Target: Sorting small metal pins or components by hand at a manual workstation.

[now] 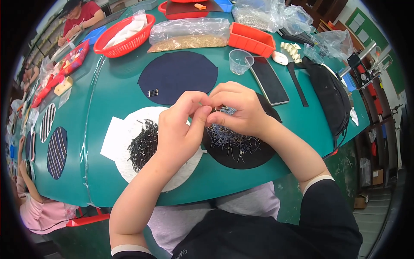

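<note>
The left hand is positioned above the green counter, over the white round cloth, with its fingers curled and the thumb and fingertips pinched together at the point where both hands meet. What it pinches is too small to identify. A pile of dark pins lies on the white cloth just beside this hand. The right hand meets the left at the fingertips, fingers bent inward in a closed pinch; a small bunch of silver pins shows at its fingers. Below the right hand, a black round cloth carries a loose heap of silver pins. Behind both hands lies a dark navy round cloth bearing a few pins near its left edge. To the right of it stand a clear plastic cup and a dark phone, lying flat. A black bag rests at the right edge of the counter.
</note>
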